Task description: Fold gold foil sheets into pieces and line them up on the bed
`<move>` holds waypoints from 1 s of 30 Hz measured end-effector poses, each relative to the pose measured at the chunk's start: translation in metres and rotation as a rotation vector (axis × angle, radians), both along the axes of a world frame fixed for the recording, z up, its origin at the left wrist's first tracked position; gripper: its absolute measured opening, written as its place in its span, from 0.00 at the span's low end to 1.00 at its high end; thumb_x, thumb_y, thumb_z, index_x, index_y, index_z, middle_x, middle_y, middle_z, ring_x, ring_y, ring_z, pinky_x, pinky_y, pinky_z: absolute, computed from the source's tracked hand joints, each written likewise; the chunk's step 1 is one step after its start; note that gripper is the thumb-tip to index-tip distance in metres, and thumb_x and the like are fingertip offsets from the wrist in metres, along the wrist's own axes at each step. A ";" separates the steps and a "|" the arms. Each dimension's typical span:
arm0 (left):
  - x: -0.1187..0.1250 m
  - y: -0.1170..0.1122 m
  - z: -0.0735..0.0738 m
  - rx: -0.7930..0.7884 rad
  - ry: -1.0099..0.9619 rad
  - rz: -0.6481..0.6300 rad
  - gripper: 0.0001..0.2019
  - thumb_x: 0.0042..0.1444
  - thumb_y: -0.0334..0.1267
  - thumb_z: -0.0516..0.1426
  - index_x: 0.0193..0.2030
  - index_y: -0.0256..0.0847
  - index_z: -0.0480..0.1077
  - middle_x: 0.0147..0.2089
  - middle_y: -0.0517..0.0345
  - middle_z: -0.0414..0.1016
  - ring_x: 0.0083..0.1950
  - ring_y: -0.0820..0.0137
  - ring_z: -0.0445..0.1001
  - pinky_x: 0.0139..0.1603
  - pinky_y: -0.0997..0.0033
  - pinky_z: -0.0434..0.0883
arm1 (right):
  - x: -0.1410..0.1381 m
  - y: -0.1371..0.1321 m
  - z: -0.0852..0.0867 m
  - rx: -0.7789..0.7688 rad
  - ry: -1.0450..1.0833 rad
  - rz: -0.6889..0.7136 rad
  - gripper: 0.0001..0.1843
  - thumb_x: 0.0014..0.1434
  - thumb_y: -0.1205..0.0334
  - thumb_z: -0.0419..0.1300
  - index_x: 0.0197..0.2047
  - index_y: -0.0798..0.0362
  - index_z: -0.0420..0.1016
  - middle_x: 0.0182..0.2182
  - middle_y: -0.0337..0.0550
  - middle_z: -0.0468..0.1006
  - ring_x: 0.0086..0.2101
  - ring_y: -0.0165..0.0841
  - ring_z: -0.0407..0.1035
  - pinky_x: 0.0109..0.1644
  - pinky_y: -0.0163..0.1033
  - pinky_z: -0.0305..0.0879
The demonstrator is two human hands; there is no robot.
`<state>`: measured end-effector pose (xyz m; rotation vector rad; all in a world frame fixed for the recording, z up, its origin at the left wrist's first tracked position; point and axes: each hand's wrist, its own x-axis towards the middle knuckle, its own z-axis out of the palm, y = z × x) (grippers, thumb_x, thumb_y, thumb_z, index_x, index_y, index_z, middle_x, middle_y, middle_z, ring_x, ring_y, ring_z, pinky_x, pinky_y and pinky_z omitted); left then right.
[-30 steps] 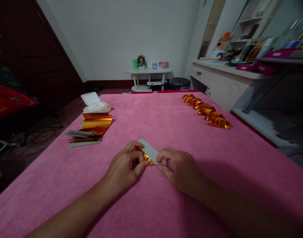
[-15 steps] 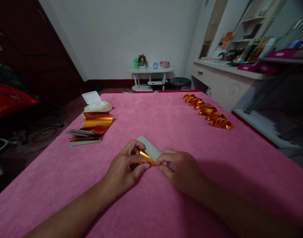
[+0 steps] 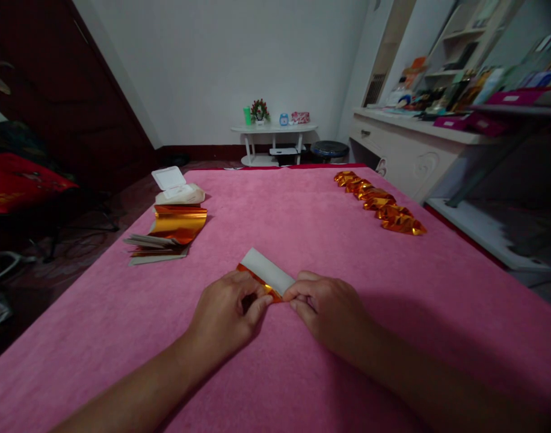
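Observation:
Both hands meet over the middle of a pink cloth-covered table (image 3: 302, 373). A small sheet of gold foil paper (image 3: 267, 274), white side up with a gold folded edge showing, lies between them. My left hand (image 3: 225, 313) pinches its near left edge with fingers curled. My right hand (image 3: 325, 307) pinches the right end, fingers closed on it. The far corner of the paper rests on the cloth.
A stack of gold foil sheets (image 3: 169, 231) lies at the left edge, with an open white box (image 3: 176, 186) behind it. A row of several folded gold pieces (image 3: 379, 202) runs along the far right. A white dresser (image 3: 406, 150) stands right of the table.
The gold edge has been rolled further over the white side, and the paper now lies flatter. My left fingers have slid down onto the fold. The right hand has barely moved.

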<state>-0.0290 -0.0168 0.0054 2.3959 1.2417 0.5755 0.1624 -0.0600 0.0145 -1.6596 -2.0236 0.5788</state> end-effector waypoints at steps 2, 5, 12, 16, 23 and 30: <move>0.001 -0.001 0.001 -0.020 0.004 0.023 0.08 0.55 0.37 0.54 0.26 0.40 0.68 0.29 0.60 0.71 0.32 0.70 0.67 0.33 0.71 0.61 | -0.001 -0.001 0.000 0.007 0.000 -0.003 0.12 0.55 0.70 0.55 0.34 0.45 0.77 0.32 0.32 0.75 0.29 0.25 0.66 0.33 0.33 0.53; 0.003 -0.002 0.004 -0.034 0.025 0.027 0.07 0.55 0.36 0.53 0.27 0.40 0.67 0.30 0.60 0.71 0.33 0.70 0.67 0.33 0.71 0.61 | -0.003 0.000 0.001 0.005 0.002 -0.016 0.10 0.55 0.69 0.55 0.33 0.45 0.76 0.31 0.32 0.75 0.29 0.26 0.66 0.33 0.33 0.52; 0.007 -0.002 0.007 -0.006 0.119 0.045 0.08 0.55 0.37 0.52 0.26 0.41 0.66 0.29 0.58 0.70 0.33 0.69 0.66 0.34 0.70 0.61 | -0.010 0.006 0.000 0.000 -0.047 -0.105 0.05 0.54 0.63 0.60 0.28 0.48 0.75 0.27 0.33 0.74 0.26 0.26 0.63 0.31 0.34 0.48; 0.008 -0.001 0.006 0.014 0.134 0.061 0.08 0.55 0.37 0.51 0.26 0.41 0.65 0.29 0.58 0.69 0.33 0.69 0.66 0.33 0.70 0.61 | -0.013 0.006 -0.003 0.031 -0.088 -0.130 0.05 0.54 0.63 0.60 0.27 0.50 0.73 0.26 0.33 0.73 0.26 0.26 0.62 0.31 0.35 0.47; 0.007 -0.001 0.006 0.002 0.120 0.053 0.08 0.55 0.37 0.52 0.26 0.40 0.65 0.30 0.57 0.70 0.33 0.69 0.66 0.33 0.70 0.61 | -0.015 0.005 -0.004 0.045 -0.141 -0.140 0.06 0.56 0.62 0.58 0.29 0.51 0.72 0.26 0.34 0.72 0.25 0.26 0.60 0.30 0.35 0.46; 0.007 0.000 0.007 -0.005 0.103 0.047 0.08 0.55 0.37 0.53 0.26 0.40 0.66 0.29 0.57 0.70 0.32 0.69 0.67 0.33 0.70 0.61 | -0.017 0.005 -0.004 0.053 -0.179 -0.132 0.06 0.57 0.63 0.56 0.29 0.52 0.72 0.27 0.36 0.73 0.26 0.27 0.62 0.31 0.36 0.46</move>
